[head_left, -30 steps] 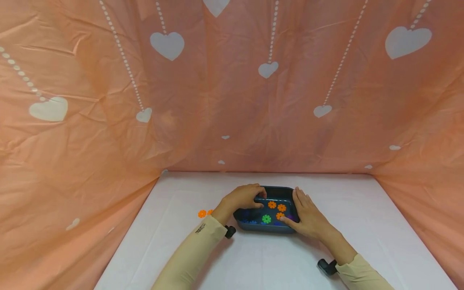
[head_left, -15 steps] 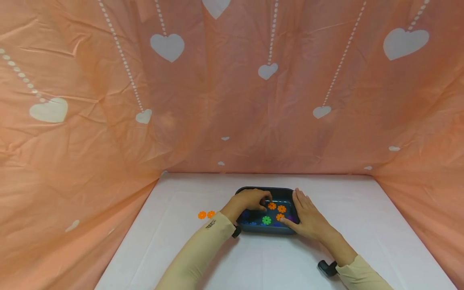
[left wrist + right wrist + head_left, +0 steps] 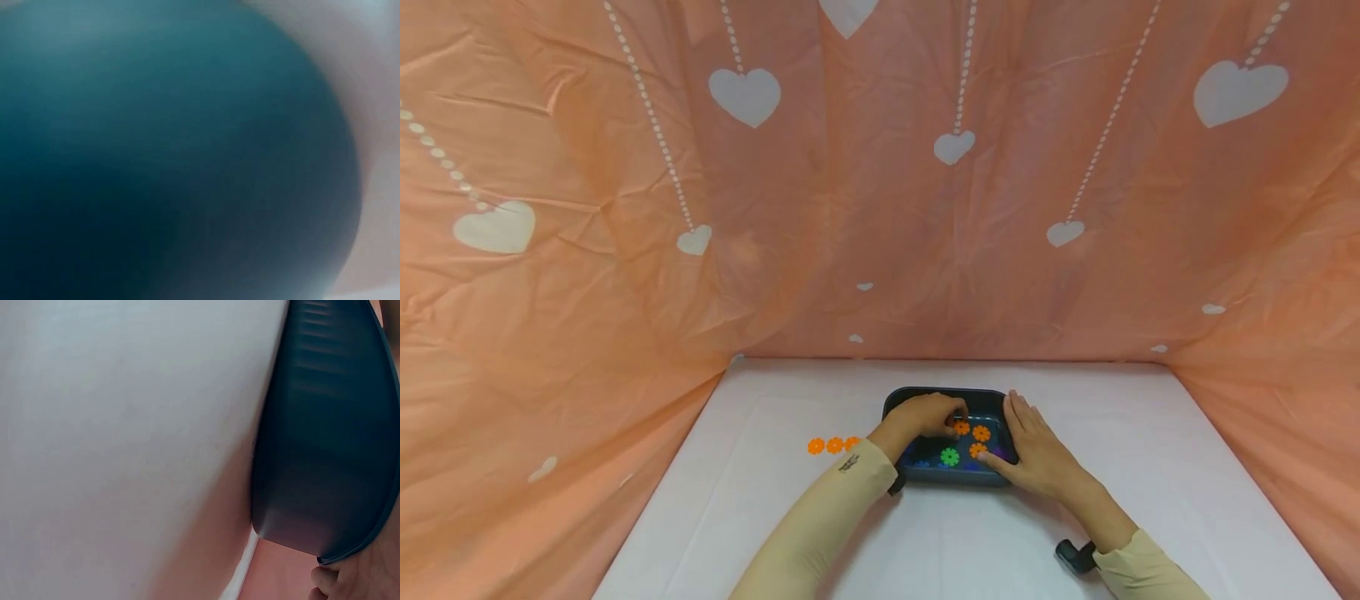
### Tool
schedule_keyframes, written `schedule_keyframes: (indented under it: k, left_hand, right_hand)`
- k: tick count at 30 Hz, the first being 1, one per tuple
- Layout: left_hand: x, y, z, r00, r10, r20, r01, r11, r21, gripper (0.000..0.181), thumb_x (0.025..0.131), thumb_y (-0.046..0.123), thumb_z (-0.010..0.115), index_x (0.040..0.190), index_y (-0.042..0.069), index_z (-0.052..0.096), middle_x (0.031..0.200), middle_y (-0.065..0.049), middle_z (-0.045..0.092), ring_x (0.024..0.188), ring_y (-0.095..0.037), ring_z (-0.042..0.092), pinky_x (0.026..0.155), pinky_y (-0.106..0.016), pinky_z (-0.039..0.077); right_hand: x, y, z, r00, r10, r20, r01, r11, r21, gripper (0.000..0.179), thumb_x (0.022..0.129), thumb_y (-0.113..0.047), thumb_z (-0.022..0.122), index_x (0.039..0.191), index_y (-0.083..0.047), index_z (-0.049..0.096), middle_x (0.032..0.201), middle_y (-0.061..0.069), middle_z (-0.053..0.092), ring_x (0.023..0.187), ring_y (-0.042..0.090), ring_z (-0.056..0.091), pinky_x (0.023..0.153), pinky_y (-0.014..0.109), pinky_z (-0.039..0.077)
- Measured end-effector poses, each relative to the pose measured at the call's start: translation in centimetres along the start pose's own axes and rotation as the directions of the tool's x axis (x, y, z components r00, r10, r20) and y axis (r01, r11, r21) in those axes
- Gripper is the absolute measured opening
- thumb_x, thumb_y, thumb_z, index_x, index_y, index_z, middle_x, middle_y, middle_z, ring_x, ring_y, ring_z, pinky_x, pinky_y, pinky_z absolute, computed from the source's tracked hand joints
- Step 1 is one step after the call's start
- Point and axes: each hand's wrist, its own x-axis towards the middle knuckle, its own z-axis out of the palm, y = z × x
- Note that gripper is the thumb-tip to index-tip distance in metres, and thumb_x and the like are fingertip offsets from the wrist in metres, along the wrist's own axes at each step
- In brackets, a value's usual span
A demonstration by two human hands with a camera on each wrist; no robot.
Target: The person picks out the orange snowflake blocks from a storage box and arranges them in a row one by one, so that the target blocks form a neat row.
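A dark blue tray [image 3: 951,477] stands on the white table in the head view. Inside it lie several flower-shaped plastic pieces, among them an orange flower piece [image 3: 981,433] and a green flower piece [image 3: 950,457]. My left hand [image 3: 925,414] reaches over the tray's left side with bent fingers, thumb and index apart beside another orange flower piece [image 3: 962,427]. Whether they touch it is hard to see. Against the tray's right rim rests my right hand [image 3: 1037,450], fingers straight and thumb over the edge. The tray's wall [image 3: 187,125] fills the left wrist view, blurred.
Left of the tray, several orange flower pieces [image 3: 834,445] lie in a row on the white tabletop [image 3: 955,550]; my left forearm partly covers the last one. A peach curtain [image 3: 880,208] with white hearts hangs behind and at both sides.
My left hand has moved right and deeper into the tray, to the orange piece. More of the orange row beside my sleeve now shows. My right hand has stayed on the rim.
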Motion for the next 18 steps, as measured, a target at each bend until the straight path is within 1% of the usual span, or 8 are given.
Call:
schedule_keyframes:
  k: [8,13,18]
  left_hand:
    - [0.48,0.13,0.29,1.000,-0.024,-0.013,0.024,0.999,0.024,0.034,0.100,0.033,0.079,0.131,0.021,0.069,0.097,0.008,0.065,0.085,-0.006,0.059,0.083,-0.025,0.052]
    - [0.60,0.08,0.68,0.999,-0.034,-0.021,0.035,0.999,0.005,0.031,0.100,0.032,0.080,0.127,0.020,0.070,0.094,0.008,0.064,0.082,-0.006,0.058,0.079,-0.024,0.051]
    - [0.50,0.12,0.76,0.999,-0.040,-0.025,0.040,0.999,-0.003,0.027,0.100,0.031,0.080,0.122,0.020,0.069,0.090,0.009,0.062,0.079,-0.005,0.057,0.074,-0.023,0.049]
  right_hand:
    - [0.01,0.00,0.05,1.000,-0.009,-0.004,0.009,1.000,-0.002,0.110,0.098,-0.062,0.069,0.162,0.016,0.023,0.171,0.034,0.020,0.159,0.050,0.022,0.127,0.062,0.019]
    - [-0.02,0.08,0.12,1.000,-0.010,-0.001,0.010,1.000,-0.013,0.110,0.098,-0.062,0.068,0.162,0.016,0.023,0.171,0.034,0.020,0.159,0.049,0.022,0.127,0.062,0.020]
    - [-0.01,0.08,0.10,1.000,-0.005,0.006,0.005,1.000,-0.021,0.110,0.098,-0.062,0.068,0.162,0.016,0.022,0.172,0.034,0.019,0.160,0.049,0.021,0.128,0.061,0.019]
